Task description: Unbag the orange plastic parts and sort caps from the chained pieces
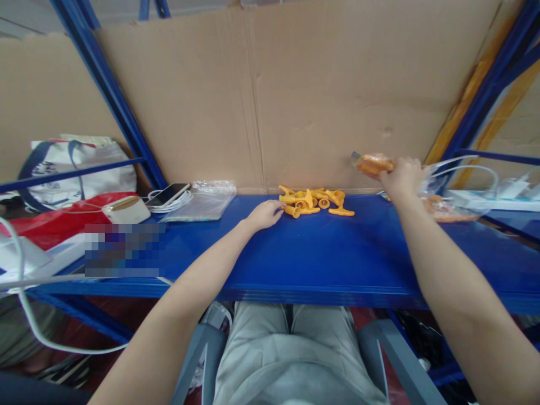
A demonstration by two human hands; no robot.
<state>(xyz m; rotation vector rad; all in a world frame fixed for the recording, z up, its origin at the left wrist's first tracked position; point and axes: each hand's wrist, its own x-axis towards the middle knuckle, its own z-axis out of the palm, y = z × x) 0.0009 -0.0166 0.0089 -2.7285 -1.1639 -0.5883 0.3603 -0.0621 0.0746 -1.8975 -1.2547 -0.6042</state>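
Several small yellow plastic T-shaped pieces with hollow round ends lie in a loose pile [310,201] on the blue shelf, against the cardboard. My left hand [265,215] rests on the shelf at the pile's left edge. Its fingertips are by the nearest yellow piece, thumb a little apart, with nothing seen in its grasp. Raised above the shelf on the right, my right hand [403,177] is closed around a clear plastic bag of orange-yellow pieces [373,165]. Below and right of that hand lies another clear bag with orange contents [453,209].
Flat clear plastic bags [202,202] lie left of the pile, beside a phone [169,194] on a coiled white cable. Farther left are a white power bank [126,209], red cloth [54,222] and a white bag [84,166]. A white power strip [506,198] sits right.
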